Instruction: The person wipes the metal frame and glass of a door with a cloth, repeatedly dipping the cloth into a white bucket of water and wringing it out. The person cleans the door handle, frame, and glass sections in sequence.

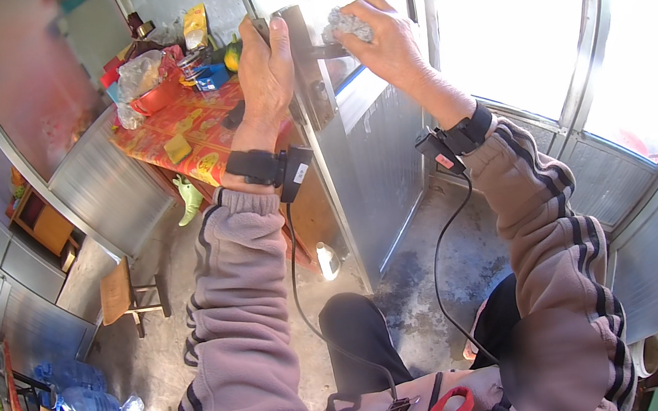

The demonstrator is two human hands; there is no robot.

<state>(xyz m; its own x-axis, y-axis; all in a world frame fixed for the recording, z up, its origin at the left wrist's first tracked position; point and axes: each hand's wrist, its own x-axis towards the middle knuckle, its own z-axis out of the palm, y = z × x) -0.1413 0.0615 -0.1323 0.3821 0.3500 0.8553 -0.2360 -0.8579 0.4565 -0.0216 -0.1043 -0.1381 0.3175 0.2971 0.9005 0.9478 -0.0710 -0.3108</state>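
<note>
My left hand [269, 72] is wrapped round the edge of a metal-framed door [374, 163], beside its tall lock plate [312, 78]. The thumb points up along the plate, and the fingertips are hidden behind the edge. In my right hand [389, 43] a crumpled grey-white wad [348, 25] is pinched between thumb and fingers; I cannot tell whether it is cloth or steel wool. It sits just above the door handle [328, 51], against or very close to it. Both forearms reach up from below, with a black strap and a small cabled box at each wrist.
Left of the door stands a table with a red patterned cover [198, 127], bearing a yellow sponge [178, 149], a red bowl [155, 100] and bags. A wooden stool [131, 295] stands on the concrete floor. Large blue water bottles [89, 407] lie at lower left. Bright windows [515, 17] line the right.
</note>
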